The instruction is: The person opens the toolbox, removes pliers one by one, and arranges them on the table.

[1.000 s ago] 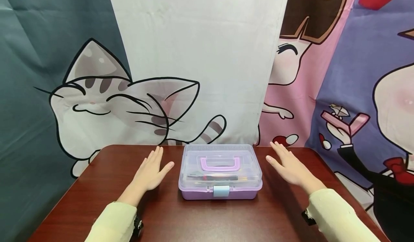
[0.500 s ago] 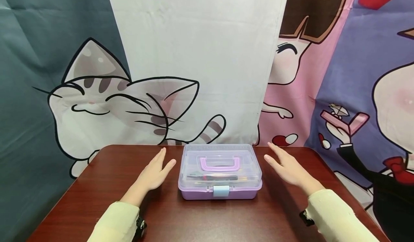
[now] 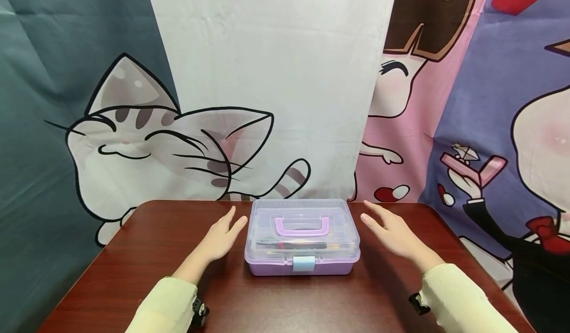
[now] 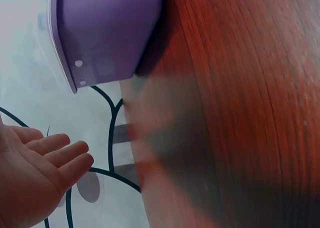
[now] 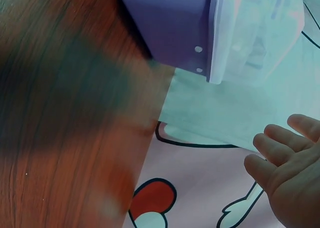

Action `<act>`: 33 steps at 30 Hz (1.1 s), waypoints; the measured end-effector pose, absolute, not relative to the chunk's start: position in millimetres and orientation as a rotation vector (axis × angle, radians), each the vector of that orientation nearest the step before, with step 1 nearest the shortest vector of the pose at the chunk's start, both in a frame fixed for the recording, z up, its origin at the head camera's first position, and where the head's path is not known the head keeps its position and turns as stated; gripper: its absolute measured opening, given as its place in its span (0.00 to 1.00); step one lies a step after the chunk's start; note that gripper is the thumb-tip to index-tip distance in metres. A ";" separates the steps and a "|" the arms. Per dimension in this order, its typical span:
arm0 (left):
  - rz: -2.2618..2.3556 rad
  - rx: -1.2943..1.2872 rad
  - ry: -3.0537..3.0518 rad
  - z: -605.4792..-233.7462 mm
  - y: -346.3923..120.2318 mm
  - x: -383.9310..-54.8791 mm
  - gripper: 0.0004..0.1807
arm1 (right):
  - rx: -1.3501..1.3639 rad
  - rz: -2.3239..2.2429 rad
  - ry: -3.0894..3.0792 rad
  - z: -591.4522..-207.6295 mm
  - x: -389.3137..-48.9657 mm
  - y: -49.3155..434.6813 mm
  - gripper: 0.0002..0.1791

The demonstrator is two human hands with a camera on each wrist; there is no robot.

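Observation:
A plastic storage box point(image 3: 303, 244) with a purple base, a clear lid, a purple carry handle point(image 3: 302, 228) and a pale blue latch point(image 3: 304, 263) stands closed on the table. Through the lid I make out several thin, pen-like items. To its left, my left hand point(image 3: 218, 239) hovers with fingers extended, not touching the box. On the other side my right hand point(image 3: 394, 231) is held likewise, a small gap from the box. Both wrist views show the box's purple side wall point(image 4: 107, 35) beyond relaxed, bare fingers. Neither hand holds anything.
The reddish-brown wooden table point(image 3: 285, 303) has its far edge just behind the box. Behind it hangs a printed cloth point(image 3: 276, 75) with a cartoon cat and figures. A black band point(image 3: 199, 313) shows at the left cuff, another point(image 3: 418, 303) at the right.
My left hand has moved right, nearer to the box. My right hand has shifted slightly left toward it. The box stays in place, and its lid remains closed.

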State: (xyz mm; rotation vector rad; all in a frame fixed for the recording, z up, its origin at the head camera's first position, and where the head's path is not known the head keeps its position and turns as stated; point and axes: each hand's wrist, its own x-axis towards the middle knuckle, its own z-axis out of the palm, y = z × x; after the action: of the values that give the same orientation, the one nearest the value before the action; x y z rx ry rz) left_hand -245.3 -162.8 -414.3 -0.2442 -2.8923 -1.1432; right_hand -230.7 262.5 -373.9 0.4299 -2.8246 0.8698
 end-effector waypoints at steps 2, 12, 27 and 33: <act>-1.184 -0.239 -2.875 -414.0 -160.2 -244.3 0.43 | 0.433 0.874 -2.822 -374.0 -229.5 261.4 0.34; -1.327 -0.187 -2.845 -411.1 -150.8 -248.7 0.42 | 0.436 0.884 -2.808 -369.2 -227.1 255.8 0.34; -1.800 -0.035 -2.745 -410.3 -137.0 -252.3 0.42 | 0.448 0.960 -2.787 -365.4 -221.2 245.0 0.30; -2.004 0.076 -2.668 -411.1 -133.7 -253.6 0.39 | 0.446 0.994 -2.780 -364.6 -218.2 240.5 0.29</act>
State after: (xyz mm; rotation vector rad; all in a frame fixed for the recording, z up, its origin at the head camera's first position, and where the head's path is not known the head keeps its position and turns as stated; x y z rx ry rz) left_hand -253.6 -133.7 -411.1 0.0755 -2.6681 -2.0045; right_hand -218.2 240.5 -364.6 0.4456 -2.7798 0.9937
